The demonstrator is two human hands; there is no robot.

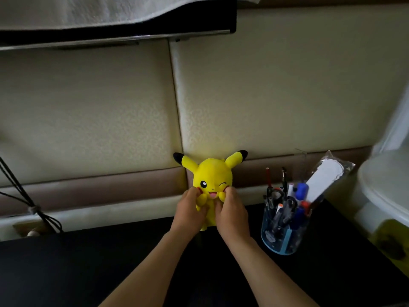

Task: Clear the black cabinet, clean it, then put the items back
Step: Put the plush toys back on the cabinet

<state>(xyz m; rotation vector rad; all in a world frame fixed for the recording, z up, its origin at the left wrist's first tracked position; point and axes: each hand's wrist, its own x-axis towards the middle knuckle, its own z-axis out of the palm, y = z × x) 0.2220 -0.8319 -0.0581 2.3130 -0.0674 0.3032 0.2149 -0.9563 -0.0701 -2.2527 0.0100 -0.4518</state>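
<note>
Head cam: left hand (190, 212) and right hand (232, 214) both grip the yellow plush (212, 173) at the black cabinet (110, 262) top's back edge, beside the pen cup (283, 231). Lifting or placing, can't tell; either way, keep it upright.

This looks like a room in a home, likely a bedroom. Behind the fingers (229, 192) runs a wall of cream padded panels (276, 85) with a brown band, like a headboard. The fingers hold a yellow plush toy (212, 173) above a black cabinet top (110, 262). Right of them stands a blue pen holder (283, 229) crammed with pens and scissors (household clutter). High above them a white cloth (88, 12) lies on a dark shelf (199, 25); far left, black cables (33, 207) hang.
</note>
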